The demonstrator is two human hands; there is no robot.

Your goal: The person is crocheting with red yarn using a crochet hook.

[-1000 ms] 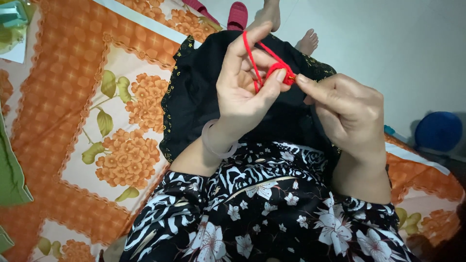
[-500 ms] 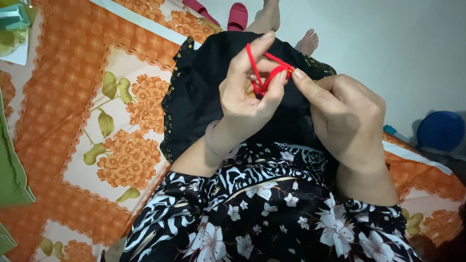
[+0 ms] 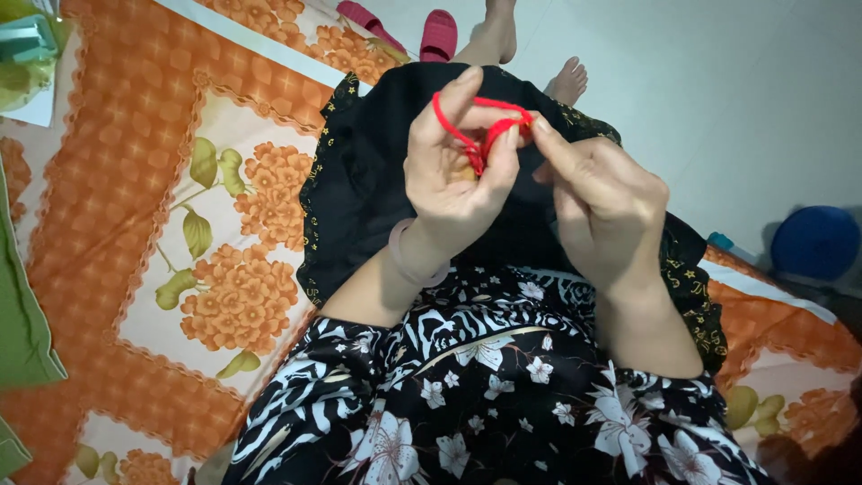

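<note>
Red thread (image 3: 480, 135) sits looped over the raised forefinger of the left hand (image 3: 453, 175), strands bunching at the thumb, directly above the black garment (image 3: 368, 180) on the lap. I log the left grip as closed on the thread, fingers curled around it. Right hand (image 3: 606, 202) just beside the left, its grip pinched together on the thread's end at the fingertips. Black garment carries gold trim along its edge. Left of the garment, orange floral bedsheet (image 3: 180, 224). Beyond the garment, red slippers (image 3: 422, 31) and bare feet on the pale floor.
</note>
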